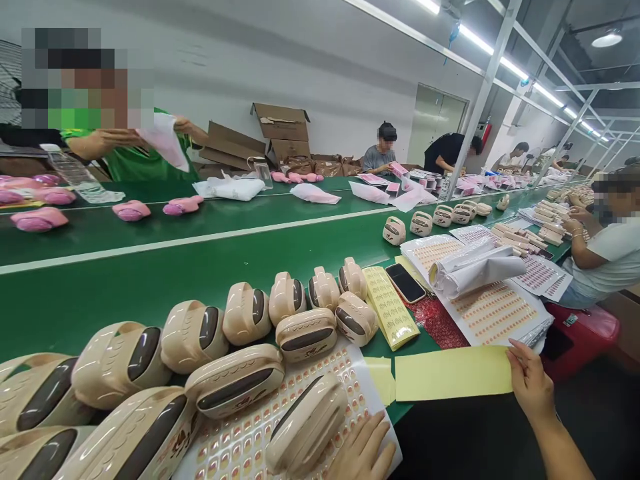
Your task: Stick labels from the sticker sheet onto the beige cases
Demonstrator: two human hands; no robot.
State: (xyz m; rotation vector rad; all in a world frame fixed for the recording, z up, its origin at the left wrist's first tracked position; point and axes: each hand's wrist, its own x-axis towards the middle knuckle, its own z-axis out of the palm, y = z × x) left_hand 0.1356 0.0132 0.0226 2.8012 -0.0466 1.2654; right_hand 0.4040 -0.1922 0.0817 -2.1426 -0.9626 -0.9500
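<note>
My right hand (533, 381) pinches the right edge of a blank yellow paper strip (453, 373), thumb and fingers together at its upper corner. The strip reaches left over the table edge. My left hand (364, 450) lies with fingers stretched out on a white sheet of round stickers (235, 437). Just left of those fingers, a beige plastic unit with a handle and dark panel (307, 423) rests tilted on the sheet; whether they touch it I cannot tell. Another beige unit (235, 380) with a small printed figure stands behind it.
More beige units (195, 333) line the green belt (200, 250) to the left. A yellow sticker sheet (391, 307), a phone (405, 283) and further sticker sheets (493, 313) lie ahead. A red stool (590, 333) stands at right. Co-workers sit across and to the right.
</note>
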